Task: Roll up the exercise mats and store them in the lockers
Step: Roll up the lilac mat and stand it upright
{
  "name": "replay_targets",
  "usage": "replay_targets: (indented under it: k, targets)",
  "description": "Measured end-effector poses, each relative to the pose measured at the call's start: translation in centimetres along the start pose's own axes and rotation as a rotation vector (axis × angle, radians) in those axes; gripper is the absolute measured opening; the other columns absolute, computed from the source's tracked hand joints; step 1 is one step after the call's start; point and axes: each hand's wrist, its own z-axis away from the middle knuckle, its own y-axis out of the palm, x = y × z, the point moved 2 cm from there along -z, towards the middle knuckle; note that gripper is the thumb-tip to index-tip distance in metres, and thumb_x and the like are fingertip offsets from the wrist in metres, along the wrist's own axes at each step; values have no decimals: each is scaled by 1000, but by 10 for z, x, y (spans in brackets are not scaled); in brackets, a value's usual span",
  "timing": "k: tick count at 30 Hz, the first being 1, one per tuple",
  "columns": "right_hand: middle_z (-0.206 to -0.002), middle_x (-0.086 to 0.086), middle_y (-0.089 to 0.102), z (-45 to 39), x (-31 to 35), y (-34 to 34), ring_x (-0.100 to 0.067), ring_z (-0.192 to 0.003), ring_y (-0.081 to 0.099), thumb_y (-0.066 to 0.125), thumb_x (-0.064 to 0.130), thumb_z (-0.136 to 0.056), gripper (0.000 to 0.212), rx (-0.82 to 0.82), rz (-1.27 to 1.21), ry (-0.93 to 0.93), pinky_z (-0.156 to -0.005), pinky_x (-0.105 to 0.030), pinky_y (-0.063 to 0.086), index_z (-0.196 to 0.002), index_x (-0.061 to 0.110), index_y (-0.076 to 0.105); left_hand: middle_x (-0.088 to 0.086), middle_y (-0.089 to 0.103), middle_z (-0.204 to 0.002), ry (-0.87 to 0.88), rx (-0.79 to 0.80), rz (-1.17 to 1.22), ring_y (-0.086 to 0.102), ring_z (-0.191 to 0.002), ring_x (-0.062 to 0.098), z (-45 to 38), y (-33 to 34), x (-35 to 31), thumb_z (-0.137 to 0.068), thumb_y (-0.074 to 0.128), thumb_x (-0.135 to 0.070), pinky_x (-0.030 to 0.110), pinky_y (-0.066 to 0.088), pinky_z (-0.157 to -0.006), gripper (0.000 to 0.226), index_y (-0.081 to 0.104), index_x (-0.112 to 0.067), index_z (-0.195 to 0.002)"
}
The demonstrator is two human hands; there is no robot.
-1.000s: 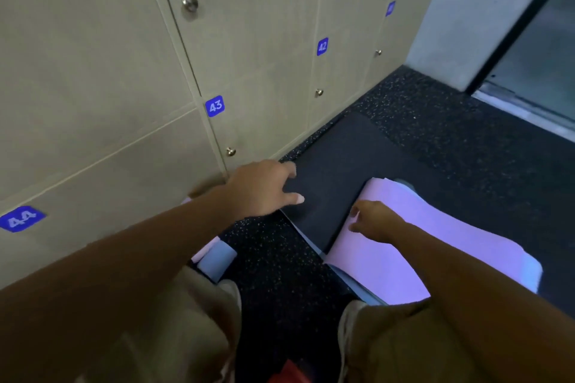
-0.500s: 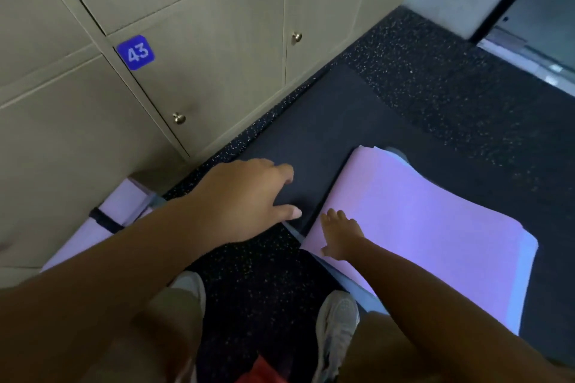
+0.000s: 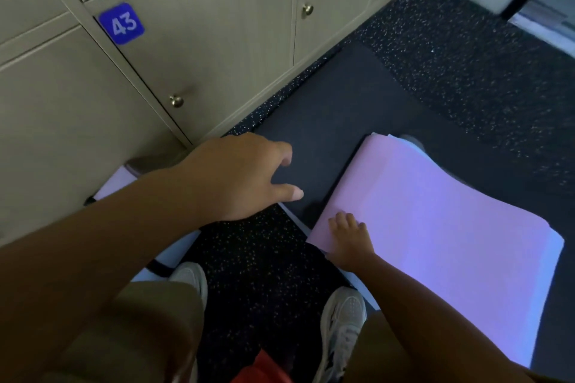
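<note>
A dark grey mat [image 3: 336, 121] lies flat on the floor along the lockers. A pink mat [image 3: 441, 227] with a pale blue underside lies partly over it, to the right. My left hand [image 3: 245, 177] hovers over the dark mat's near corner, fingers loosely curled and thumb out, with nothing visibly gripped. My right hand [image 3: 350, 238] rests with spread fingers on the pink mat's near left corner. A rolled pink mat [image 3: 113, 185] with a black strap lies at the foot of the lockers, mostly hidden by my left arm.
Beige locker doors fill the left and top, one labelled 43 [image 3: 122, 23], with round metal knobs [image 3: 176, 100]. The floor [image 3: 258, 261] is black speckled rubber. My two white shoes [image 3: 342, 320] stand near the mats. A doorway edge shows at the top right.
My view has tilted down and come closer to the mats. My right hand slid back to the pink mat's near left corner. My left hand stays over the dark mat's corner.
</note>
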Motion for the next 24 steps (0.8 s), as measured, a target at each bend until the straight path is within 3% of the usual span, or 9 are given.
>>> replay_targets:
  k: [2, 7, 12, 16, 21, 24]
  targets:
    - [-148, -12, 41, 0, -4, -13, -32, -130, 43, 54, 54, -93, 67, 37, -44, -40, -100, -43, 41, -144, 12, 39, -9, 64, -119, 2, 3, 4, 60, -99, 15, -1, 0, -1, -86, 52, -75, 40, 52, -90, 60, 52, -35, -130]
    - [-132, -12, 61, 8, -25, -46, -33, -120, 57, 52, 26, -100, 32, 152, -265, -82, -91, -31, 43, -128, 12, 61, -7, 63, -125, 13, 6, 9, 60, -109, 17, -3, -7, -16, -88, 54, -72, 38, 50, -93, 59, 52, -34, -133]
    - [-128, -12, 62, 32, -60, -122, -28, -121, 55, 68, 15, -92, 30, 185, -356, -127, -94, -24, 37, -121, 8, 71, -5, 61, -128, 51, 6, 18, 61, -113, 22, -7, -17, -40, -88, 58, -70, 41, 51, -95, 56, 53, -34, -131]
    - [-117, -10, 70, 76, -83, -188, -26, -109, 61, 72, 8, -89, 25, 99, -444, -103, -91, -24, 42, -114, 8, 76, -6, 57, -121, 147, -18, 85, 59, -112, 22, -4, -20, -68, -83, 61, -73, 40, 50, -93, 56, 54, -35, -124]
    - [-87, 5, 70, 150, -88, -248, -15, -84, 62, 73, 15, -91, 7, -58, -611, -90, -81, -28, 48, -95, 15, 78, -12, 55, -120, 251, -78, 69, 57, -110, 17, 2, -18, -105, -82, 66, -70, 32, 40, -77, 59, 54, -35, -128]
    - [-84, 2, 74, 185, -85, -259, -20, -84, 67, 72, 14, -92, 9, -193, -812, -60, -77, -33, 51, -87, 20, 76, -14, 64, -100, 272, -173, 138, 63, -97, 18, 5, -19, -114, -86, 72, -51, 29, 37, -67, 25, 63, -34, -101]
